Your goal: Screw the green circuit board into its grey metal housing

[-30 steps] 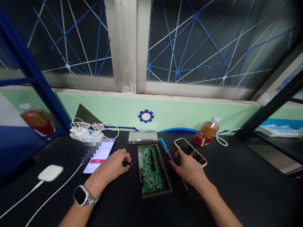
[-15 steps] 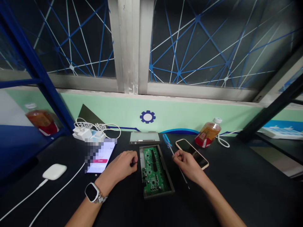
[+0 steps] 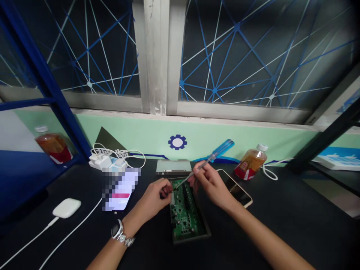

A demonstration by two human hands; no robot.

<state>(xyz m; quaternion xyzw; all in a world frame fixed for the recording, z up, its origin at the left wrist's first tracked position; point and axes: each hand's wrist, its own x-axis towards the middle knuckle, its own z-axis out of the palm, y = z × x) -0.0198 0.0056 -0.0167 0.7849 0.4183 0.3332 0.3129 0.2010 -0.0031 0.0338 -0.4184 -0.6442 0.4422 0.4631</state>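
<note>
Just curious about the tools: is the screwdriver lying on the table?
No, the right hand holds the blue-handled screwdriver above the green circuit board.

left wrist (image 3: 125, 231) — square smartwatch (image 3: 116, 230) on silver link bracelet (image 3: 126, 240), seemingly steel; right forearm (image 3: 261, 225) bare

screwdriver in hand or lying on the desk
In hand: the blue-handled screwdriver is pinched in the right hand, its shaft angled down toward the green circuit board.

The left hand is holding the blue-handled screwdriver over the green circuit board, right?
Not quite: the head view shows the blue-handled screwdriver in the right hand, not the left hand. The rest stands: it is held over the green circuit board.
</note>
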